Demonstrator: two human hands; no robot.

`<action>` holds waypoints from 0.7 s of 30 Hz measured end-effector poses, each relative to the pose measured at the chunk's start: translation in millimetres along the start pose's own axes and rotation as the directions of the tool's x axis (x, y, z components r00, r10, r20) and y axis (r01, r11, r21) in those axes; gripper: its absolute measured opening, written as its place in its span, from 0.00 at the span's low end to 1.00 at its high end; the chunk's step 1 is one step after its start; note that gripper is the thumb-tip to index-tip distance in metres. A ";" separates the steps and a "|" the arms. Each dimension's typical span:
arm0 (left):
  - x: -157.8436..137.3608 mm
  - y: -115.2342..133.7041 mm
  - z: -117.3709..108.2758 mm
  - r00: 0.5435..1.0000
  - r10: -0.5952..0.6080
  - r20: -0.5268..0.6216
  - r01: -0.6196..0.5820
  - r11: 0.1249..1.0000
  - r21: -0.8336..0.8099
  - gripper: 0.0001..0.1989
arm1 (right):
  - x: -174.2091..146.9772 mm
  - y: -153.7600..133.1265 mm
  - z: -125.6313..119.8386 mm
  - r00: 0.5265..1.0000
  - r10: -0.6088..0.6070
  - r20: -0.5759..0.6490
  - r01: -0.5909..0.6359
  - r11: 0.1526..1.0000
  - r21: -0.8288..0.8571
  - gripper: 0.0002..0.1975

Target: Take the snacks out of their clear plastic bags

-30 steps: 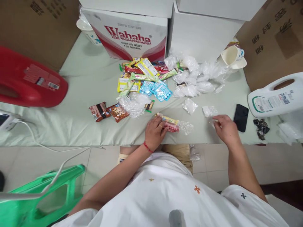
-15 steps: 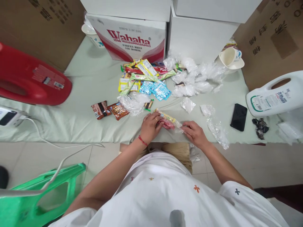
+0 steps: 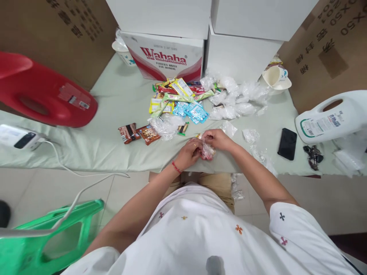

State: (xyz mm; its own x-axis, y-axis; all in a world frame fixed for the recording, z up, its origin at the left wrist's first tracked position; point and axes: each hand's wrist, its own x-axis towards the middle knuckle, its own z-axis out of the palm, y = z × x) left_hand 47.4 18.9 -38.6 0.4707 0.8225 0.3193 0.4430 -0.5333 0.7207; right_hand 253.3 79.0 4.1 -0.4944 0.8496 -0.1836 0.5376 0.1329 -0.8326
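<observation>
Two hands [image 3: 187, 154] [image 3: 218, 139] pinch bunched, crinkly clear plastic [image 3: 207, 150].

Under the fingers [image 3: 196, 147] I make out a clear packet [image 3: 208, 149] of thin, crinkled, shiny plastic. The snack wrappers [image 3: 179, 97] behind look slick and glossy, while the tablecloth [image 3: 143, 154] reads as a matt, lightly rumpled sheet — cloth or plastic, I can't tell from here. The red jug [image 3: 51, 86] is smooth, glossy plastic; the left-hand brown carton [image 3: 57, 57] is dull cardboard.
</observation>
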 end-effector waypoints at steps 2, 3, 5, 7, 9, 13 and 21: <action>-3.3 1.6 5.8 0.997 -0.055 -0.057 0.054 0.998 -0.028 0.06 | 11.0 5.4 7.2 0.993 0.111 0.044 -0.116 0.982 0.146 0.07; -4.5 2.6 10.8 0.991 -0.087 -0.104 0.084 0.996 -0.027 0.10 | 13.5 7.3 10.2 0.990 0.133 0.052 -0.141 0.971 0.194 0.07; -5.0 4.8 23.0 0.967 -0.141 -0.212 0.146 0.989 0.008 0.18 | 13.9 9.9 13.7 0.993 0.106 0.045 -0.113 0.967 0.230 0.08; -3.4 6.7 34.5 0.938 -0.172 -0.301 0.200 0.978 0.062 0.18 | 8.8 12.1 12.9 0.997 0.011 0.074 -0.027 0.975 0.219 0.10; -1.4 7.6 41.4 0.923 -0.187 -0.336 0.227 0.970 0.085 0.11 | -2.8 14.6 8.1 0.991 -0.102 0.086 0.083 0.977 0.196 0.14; -2.1 7.5 40.4 0.931 -0.183 -0.315 0.208 0.977 0.048 0.08 | -44.9 20.2 -2.9 0.952 -0.249 -0.180 0.251 0.968 -0.009 0.14; -2.5 5.3 24.6 0.914 -0.192 -0.357 0.211 0.978 0.013 0.18 | -78.9 27.0 31.1 0.915 -0.399 0.056 0.393 0.853 -0.343 0.37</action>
State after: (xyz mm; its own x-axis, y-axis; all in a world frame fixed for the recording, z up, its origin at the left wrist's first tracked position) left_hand 67.4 9.1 -50.7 0.0723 0.9249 0.3734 0.5419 -0.3507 0.7638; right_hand 285.5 -0.3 -20.1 -0.7053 0.6960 0.1347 0.4988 0.6221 -0.6035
